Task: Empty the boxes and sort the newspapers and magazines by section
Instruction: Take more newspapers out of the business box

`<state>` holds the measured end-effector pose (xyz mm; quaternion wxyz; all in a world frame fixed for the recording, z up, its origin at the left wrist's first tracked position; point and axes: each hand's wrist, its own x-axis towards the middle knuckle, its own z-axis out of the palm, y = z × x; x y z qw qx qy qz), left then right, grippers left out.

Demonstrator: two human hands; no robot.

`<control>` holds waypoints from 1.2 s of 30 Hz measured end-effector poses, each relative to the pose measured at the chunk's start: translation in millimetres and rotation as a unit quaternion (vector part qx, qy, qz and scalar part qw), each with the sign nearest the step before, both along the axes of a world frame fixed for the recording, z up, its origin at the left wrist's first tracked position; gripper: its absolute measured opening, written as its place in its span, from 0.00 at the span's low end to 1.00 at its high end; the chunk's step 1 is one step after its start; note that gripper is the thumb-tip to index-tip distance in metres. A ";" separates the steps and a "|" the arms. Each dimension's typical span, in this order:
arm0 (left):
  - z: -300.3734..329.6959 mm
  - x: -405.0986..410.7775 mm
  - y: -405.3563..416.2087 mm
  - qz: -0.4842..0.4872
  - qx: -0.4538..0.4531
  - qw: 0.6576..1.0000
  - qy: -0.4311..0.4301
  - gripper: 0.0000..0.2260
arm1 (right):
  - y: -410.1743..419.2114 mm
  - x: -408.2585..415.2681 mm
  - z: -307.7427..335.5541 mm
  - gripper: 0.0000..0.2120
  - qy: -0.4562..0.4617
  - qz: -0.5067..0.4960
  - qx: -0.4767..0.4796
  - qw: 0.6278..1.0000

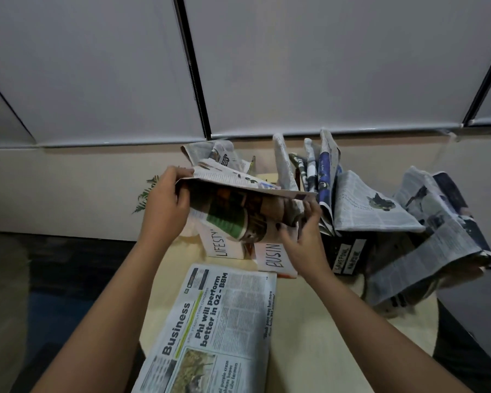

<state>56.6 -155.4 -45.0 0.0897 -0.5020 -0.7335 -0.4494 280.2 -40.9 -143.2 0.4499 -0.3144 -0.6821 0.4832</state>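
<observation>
I hold a folded newspaper section (233, 214) with colour photos above two labelled boxes. My left hand (167, 202) grips its left edge, thumb on top. My right hand (301, 236) pinches its lower right corner. Under the paper stand a box labelled LIFESTY... (221, 245) and a box labelled BUSIN... (275, 258). A Business newspaper (213, 330) lies flat on the pale table (323, 336) in front of me. A dark box (346, 253) to the right holds several upright newspapers (323, 171).
Loose newspapers (425, 231) droop over the dark box and the table's right edge. More crumpled papers (216, 154) sit behind the held one. A small green plant (145, 194) peeks out at the left. White blinds (323, 66) cover the wall beyond the table.
</observation>
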 end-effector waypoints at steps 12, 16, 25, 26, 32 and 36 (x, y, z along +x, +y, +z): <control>-68.3 31.5 -48.0 0.031 -0.101 0.993 0.045 0.21 | -34.5 3.0 21.7 0.14 -0.033 0.006 0.199 0.980; -41.8 24.6 -42.8 0.109 -0.027 0.990 -0.086 0.08 | -38.4 4.0 48.4 0.30 -0.016 -0.031 0.211 0.977; 22.8 -17.7 -71.9 0.107 0.151 0.932 -0.311 0.14 | -5.9 15.2 73.3 0.46 -0.059 -0.068 0.051 0.995; 28.4 -22.1 -75.3 0.109 0.150 0.923 -0.336 0.13 | -2.2 14.2 75.6 0.46 -0.063 -0.062 0.033 0.996; 43.4 -37.7 -95.7 0.113 0.117 0.895 -0.416 0.15 | 11.9 2.0 89.1 0.42 -0.099 -0.017 -0.011 0.995; 42.3 -35.6 -101.8 0.117 0.109 0.878 -0.450 0.15 | 11.3 -9.2 90.4 0.43 -0.107 0.027 -0.035 0.993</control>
